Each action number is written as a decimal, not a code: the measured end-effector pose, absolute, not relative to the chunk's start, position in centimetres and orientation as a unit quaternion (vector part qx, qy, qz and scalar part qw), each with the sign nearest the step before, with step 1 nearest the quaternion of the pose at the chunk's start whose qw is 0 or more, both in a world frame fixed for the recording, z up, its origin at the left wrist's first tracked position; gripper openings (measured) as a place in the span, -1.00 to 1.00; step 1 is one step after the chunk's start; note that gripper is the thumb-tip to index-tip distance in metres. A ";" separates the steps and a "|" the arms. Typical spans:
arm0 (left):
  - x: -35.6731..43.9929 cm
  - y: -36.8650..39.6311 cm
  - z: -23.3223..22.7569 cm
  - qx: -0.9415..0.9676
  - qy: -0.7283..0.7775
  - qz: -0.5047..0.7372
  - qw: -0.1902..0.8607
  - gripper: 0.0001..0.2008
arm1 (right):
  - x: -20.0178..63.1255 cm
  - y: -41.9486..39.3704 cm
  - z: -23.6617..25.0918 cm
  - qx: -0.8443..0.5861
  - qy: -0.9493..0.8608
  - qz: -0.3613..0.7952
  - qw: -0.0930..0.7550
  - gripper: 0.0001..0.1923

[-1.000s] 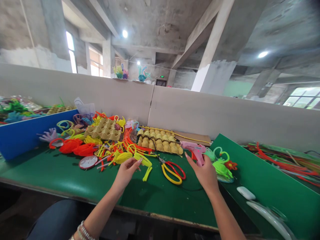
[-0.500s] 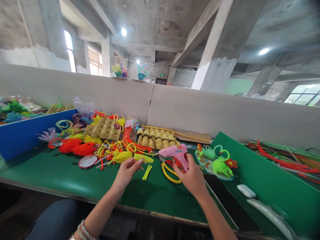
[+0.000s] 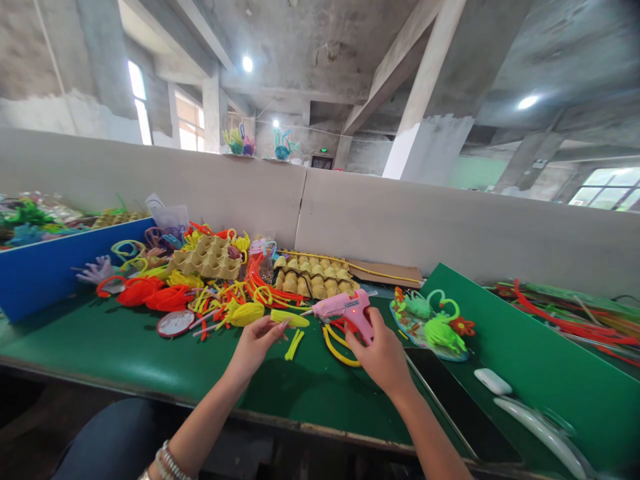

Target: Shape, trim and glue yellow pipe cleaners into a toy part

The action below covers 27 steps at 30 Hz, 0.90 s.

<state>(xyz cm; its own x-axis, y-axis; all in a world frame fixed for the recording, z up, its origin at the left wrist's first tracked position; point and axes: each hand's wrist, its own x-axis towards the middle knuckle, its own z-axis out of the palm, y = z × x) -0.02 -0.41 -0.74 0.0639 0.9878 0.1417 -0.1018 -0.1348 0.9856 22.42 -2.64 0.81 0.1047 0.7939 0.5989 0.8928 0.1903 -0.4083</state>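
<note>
Since a second ago the right hand (image 3: 383,357) has lifted the pink glue gun (image 3: 345,308) off the green table (image 3: 125,360) at centre frame, gripping its handle, nozzle aimed left toward the yellow pipe-cleaner piece (image 3: 289,319). The left hand (image 3: 256,345) pinches that piece, apparently to steady it. Yellow-handled scissors (image 3: 336,347) lie beneath.

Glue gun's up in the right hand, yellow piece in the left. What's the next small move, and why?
Probably bring the glue gun nozzle to the yellow piece pinched by the left hand. The right hand grips the gun, nozzle aimed left toward the piece but short of it.
</note>
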 end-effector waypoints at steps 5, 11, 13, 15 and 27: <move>0.0 -0.4 -0.7 0.528 0.422 0.535 0.506 -0.68 | 22.4 -2.6 0.8 -0.631 -0.668 -0.066 0.389 -0.75; -0.1 -0.5 -0.5 0.530 0.424 0.531 0.506 -0.68 | 22.5 -2.6 0.7 -0.628 -0.669 -0.067 0.391 -0.75; -0.1 -0.5 -0.6 0.533 0.425 0.531 0.504 -0.68 | 22.6 -2.7 0.7 -0.627 -0.670 -0.067 0.392 -0.75; -0.1 -0.5 -0.6 0.536 0.425 0.530 0.502 -0.68 | 22.6 -2.7 0.7 -0.627 -0.671 -0.065 0.391 -0.75; -0.1 -0.5 -0.5 0.528 0.430 0.537 0.498 -0.70 | 22.7 -2.8 1.0 -0.632 -0.672 -0.051 0.382 -0.77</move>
<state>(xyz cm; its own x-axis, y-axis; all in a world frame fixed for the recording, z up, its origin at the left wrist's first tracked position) -0.12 -0.49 -0.51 0.0537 0.9888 0.1390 -0.0811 -0.1345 0.9876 22.72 -2.80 0.95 0.0925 0.8103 0.5787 0.8888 0.1948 -0.4149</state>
